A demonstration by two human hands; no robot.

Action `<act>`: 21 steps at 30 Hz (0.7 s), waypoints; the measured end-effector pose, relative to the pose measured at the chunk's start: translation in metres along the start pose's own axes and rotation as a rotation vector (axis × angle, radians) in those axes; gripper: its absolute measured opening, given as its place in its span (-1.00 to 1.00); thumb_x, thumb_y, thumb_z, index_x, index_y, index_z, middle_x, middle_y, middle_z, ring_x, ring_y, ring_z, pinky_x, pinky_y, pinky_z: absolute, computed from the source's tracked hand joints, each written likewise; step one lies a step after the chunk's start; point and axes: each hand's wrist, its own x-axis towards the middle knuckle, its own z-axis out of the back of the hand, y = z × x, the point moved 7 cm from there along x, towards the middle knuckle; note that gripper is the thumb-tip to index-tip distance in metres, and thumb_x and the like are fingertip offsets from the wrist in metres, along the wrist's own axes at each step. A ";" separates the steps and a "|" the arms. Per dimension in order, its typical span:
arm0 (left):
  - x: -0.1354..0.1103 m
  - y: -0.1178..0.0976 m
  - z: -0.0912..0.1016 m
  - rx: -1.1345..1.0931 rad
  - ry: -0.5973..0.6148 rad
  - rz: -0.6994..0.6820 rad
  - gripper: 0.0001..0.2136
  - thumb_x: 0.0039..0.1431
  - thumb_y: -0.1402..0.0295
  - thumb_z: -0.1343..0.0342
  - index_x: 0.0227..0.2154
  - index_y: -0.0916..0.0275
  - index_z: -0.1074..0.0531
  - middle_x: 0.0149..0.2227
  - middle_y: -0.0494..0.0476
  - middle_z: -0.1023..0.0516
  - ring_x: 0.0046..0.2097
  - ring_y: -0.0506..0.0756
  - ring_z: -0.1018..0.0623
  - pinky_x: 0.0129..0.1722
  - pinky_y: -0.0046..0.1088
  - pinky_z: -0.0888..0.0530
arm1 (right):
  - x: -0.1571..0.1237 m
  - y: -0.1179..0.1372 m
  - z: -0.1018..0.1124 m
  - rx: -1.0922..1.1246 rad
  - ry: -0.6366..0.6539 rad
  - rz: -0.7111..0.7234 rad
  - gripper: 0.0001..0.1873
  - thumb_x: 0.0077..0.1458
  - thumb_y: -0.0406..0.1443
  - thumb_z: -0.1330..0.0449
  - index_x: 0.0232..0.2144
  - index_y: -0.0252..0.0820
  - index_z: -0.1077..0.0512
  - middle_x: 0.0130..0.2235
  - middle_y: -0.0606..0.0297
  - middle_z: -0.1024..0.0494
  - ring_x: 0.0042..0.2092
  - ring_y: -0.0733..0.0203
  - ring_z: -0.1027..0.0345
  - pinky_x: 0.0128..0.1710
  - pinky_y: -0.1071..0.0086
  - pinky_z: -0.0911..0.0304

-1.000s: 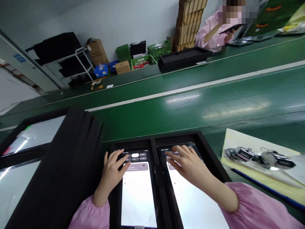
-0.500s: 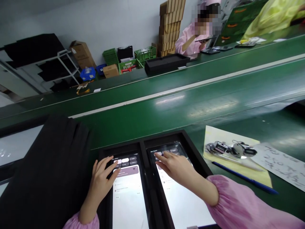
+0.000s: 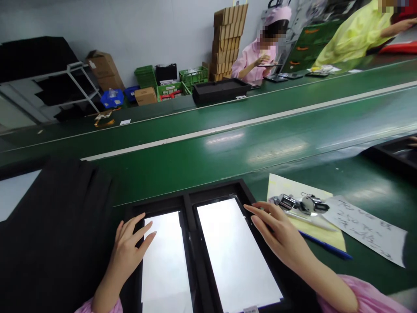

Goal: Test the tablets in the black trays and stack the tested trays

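Observation:
Two tablets with glowing white screens lie side by side in a black foam tray. My left hand (image 3: 128, 248) is over the upper left edge of the left tablet (image 3: 166, 265), fingers apart and holding nothing. The right tablet (image 3: 237, 252) fills the other compartment of the tray (image 3: 192, 217). Beside its upper right edge is my right hand (image 3: 276, 230), fingers stretched out and slightly parted, with nothing in them. Whether the fingertips touch the tablets or the tray, I cannot tell.
Right of the tray lie metal hand counters (image 3: 301, 203) on yellow paper, a blue pen (image 3: 325, 244) and a handwritten sheet (image 3: 368, 224). Black foam sheets (image 3: 55, 234) stand at left. Beyond the green conveyor (image 3: 182, 152), a person in pink (image 3: 252, 58) handles a tablet.
Both screens have gone from a menu panel with tiles to plain white. My right hand has moved right, off its screen; my left hand has drawn back slightly. The view has shifted a little.

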 end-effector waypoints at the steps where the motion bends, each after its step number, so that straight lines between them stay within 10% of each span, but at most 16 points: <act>1: 0.000 0.000 0.000 -0.005 0.002 -0.003 -0.79 0.46 0.20 -0.16 0.00 0.07 -0.64 0.18 0.30 -0.59 0.11 0.31 -0.65 0.30 0.30 -0.38 | -0.007 0.000 -0.005 -0.019 -0.006 0.004 -0.61 0.52 -0.10 -0.02 0.12 -0.04 -0.58 0.05 0.07 -0.56 0.03 0.04 -0.53 -0.01 0.14 -0.48; 21: 0.004 -0.002 0.002 -0.024 0.014 -0.025 -0.80 0.46 0.23 -0.17 0.00 0.12 -0.62 0.20 0.36 -0.56 0.10 0.36 -0.65 0.25 0.39 -0.39 | -0.022 0.005 -0.024 -0.224 -0.034 0.089 -0.58 0.53 -0.18 0.02 0.09 -0.08 -0.62 0.23 0.04 -0.49 0.14 -0.09 -0.37 0.12 -0.03 -0.31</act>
